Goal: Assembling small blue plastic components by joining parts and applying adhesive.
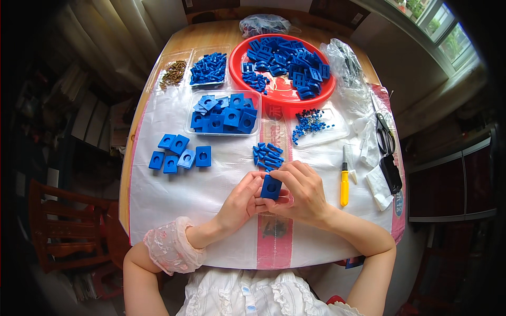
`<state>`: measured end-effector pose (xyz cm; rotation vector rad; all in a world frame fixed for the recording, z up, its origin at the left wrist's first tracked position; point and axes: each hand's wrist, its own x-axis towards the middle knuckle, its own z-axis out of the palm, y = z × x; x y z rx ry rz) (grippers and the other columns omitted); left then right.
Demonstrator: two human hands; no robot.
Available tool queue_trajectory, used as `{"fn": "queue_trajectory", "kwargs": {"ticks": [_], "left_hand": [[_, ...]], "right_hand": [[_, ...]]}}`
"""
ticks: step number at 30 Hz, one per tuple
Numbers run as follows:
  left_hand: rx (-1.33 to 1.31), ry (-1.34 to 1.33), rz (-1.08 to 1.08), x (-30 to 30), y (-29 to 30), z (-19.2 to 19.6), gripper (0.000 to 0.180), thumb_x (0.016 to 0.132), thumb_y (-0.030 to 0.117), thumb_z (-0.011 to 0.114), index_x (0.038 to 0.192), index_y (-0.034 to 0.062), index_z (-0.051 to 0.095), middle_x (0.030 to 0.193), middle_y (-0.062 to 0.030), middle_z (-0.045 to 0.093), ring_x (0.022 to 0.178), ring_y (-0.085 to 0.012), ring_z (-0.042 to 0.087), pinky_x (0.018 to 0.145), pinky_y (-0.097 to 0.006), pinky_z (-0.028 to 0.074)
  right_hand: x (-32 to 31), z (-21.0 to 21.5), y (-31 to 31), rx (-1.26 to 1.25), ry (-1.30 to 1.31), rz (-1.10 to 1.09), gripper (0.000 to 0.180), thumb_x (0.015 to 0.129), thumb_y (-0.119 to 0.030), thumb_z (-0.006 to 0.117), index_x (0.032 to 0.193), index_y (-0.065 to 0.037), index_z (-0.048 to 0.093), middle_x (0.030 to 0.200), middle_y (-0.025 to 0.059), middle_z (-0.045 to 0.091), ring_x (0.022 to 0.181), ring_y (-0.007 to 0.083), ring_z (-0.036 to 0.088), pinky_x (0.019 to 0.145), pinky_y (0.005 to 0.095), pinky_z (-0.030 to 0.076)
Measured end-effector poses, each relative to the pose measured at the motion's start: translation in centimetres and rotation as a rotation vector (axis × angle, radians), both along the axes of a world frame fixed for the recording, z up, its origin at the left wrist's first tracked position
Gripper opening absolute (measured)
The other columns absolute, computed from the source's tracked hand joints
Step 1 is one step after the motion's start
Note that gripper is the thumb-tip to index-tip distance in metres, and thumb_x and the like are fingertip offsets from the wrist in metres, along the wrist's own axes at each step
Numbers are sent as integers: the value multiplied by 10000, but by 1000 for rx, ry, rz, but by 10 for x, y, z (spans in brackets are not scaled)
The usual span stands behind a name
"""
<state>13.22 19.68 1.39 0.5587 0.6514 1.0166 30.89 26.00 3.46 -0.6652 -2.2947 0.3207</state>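
Observation:
A blue rectangular plastic piece with a round hole (271,187) is held between my two hands, close to the table's near side. My left hand (244,197) grips its left and lower edge with closed fingers. Fingers of my right hand (301,190) close on its top and right side. Just beyond lies a small pile of slim blue plastic parts (268,156), close to my fingertips. To the left, several similar blue pieces with holes (186,158) lie on the white sheet. Whether a smaller part sits at the held piece's upper edge, I cannot tell.
Farther back stand a clear tub of blue holed pieces (192,126), a red basin (237,79) of blue parts, and trays of small blue parts (208,69) and brass-coloured screws (173,73). At right lie a yellow-handled screwdriver (344,188), black scissors (385,134) and a lid with tiny parts (332,134).

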Motion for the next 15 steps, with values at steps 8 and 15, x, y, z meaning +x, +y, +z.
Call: {"fn": "queue_trajectory", "kwargs": {"ticks": [8,15], "left_hand": [[-23,-1,-18,-1,1,3,309,1051,271,352,1267,54,388,1179,-187,605,1096,-250,635,935,-383,524],[-17,62,-28,-2,-1,-2,230,1040,201,394,1218,55,391,1209,-174,586,1125,-249,618,960,-383,524]], "right_hand": [[0,-1,0,-11,-29,12,491,610,-286,820,987,-57,603,855,64,573,822,253,576,683,370,446],[0,0,0,-251,24,38,448,621,-206,799,990,-50,597,869,88,572,810,280,555,710,378,451]]}}
